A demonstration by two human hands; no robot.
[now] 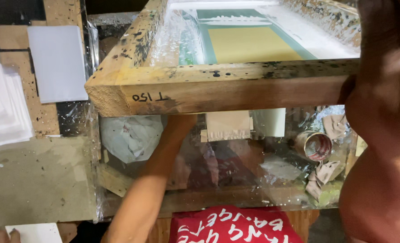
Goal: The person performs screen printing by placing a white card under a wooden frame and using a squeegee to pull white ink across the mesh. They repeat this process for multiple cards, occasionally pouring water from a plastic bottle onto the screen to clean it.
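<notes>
Two hands are busy with one wooden screen-printing frame [218, 87], which fills the picture from about ten o'clock to three o'clock and is tilted up off the bench, its near rail raised. The right hand [379, 58], at three o'clock, wraps the frame's right corner and is clenched on the wood, seemingly to hold the frame propped up so the space below stays reachable. The left hand [182, 120] goes in under the raised rail near the centre; its fingers are hidden behind the wood, so I cannot tell whether they are closed or released. Beneath the frame lies a clear plastic-covered platen [236, 180], and close to the hidden fingers, just right of them, sits one pale card [229, 125] under the rail, with a second lighter sheet [272, 121] beside it. Through the plastic show one small tin [314, 146] at four o'clock, one crumpled grey rag [130, 137] at eight o'clock from the rail's middle, and several scraps of brown tape [323, 173]. Inside the frame the mesh [249, 42] carries one yellow rectangle edged in green. At nine o'clock one white blank card [58, 63] lies on the speckled wooden bench [42, 117], with one stack of white sheets [4, 108] at the far left edge. One red printed garment [233, 227] lies at six o'clock.
</notes>
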